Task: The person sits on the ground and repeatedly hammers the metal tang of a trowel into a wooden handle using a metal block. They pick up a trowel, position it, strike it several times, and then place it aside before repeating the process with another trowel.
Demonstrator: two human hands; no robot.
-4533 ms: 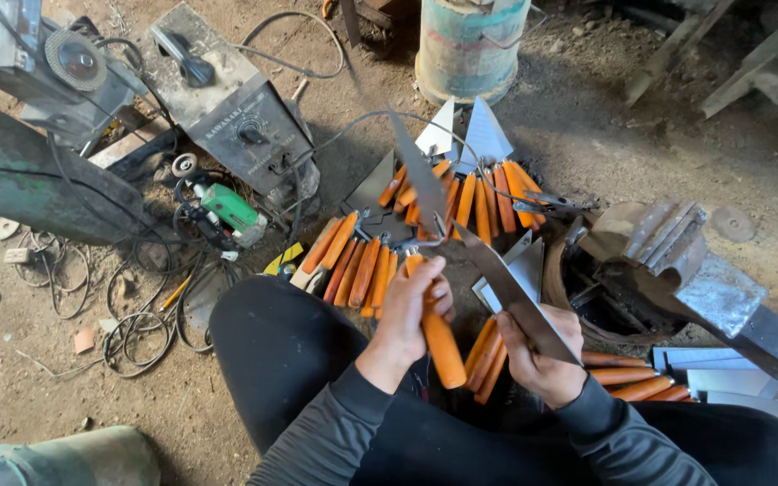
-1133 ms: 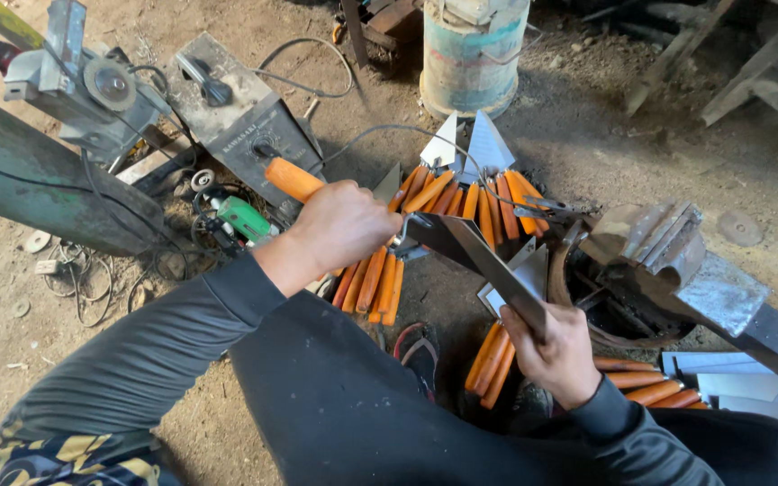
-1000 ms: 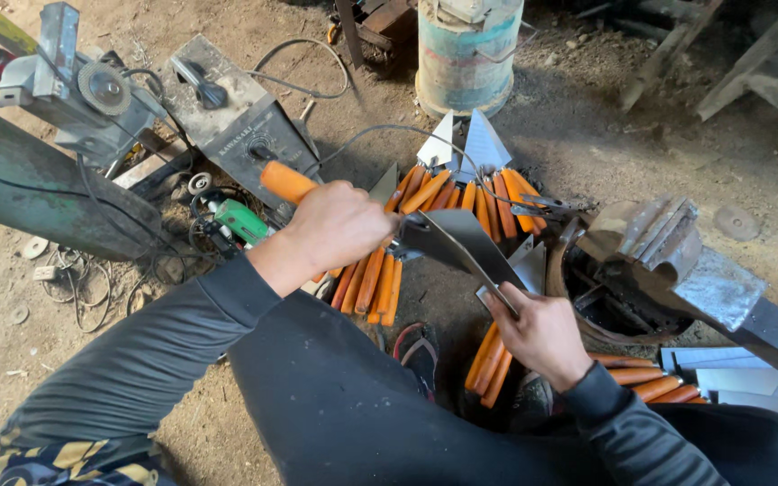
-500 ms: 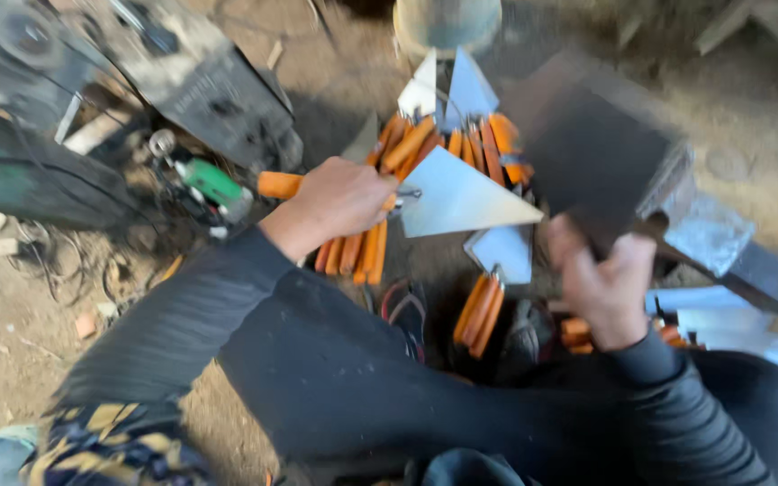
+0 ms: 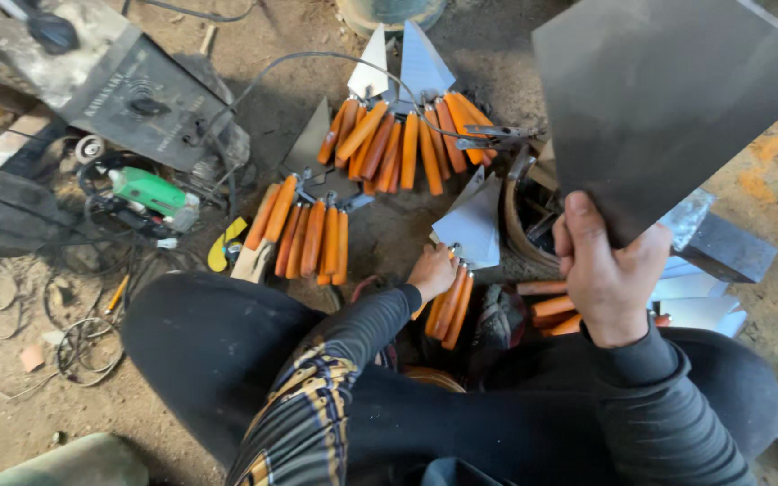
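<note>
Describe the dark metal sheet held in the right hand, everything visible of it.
The dark metal sheet is a flat, dull grey plate with straight edges and a faintly scuffed, matte face. It is lifted off the ground and tilted, filling the upper right of the view, its top cut off by the frame. The right hand pinches its lower corner; nothing else touches it.

Dark metal sheet (image 5: 677, 108) ran off top and right edges; its lower corner hid behind right hand (image 5: 607, 270). Left hand (image 5: 431, 270) covered trowel handle ends (image 5: 450, 306). Bucket (image 5: 389, 11) was cut at top. Grey machine (image 5: 119, 85) was partly cropped.
</note>
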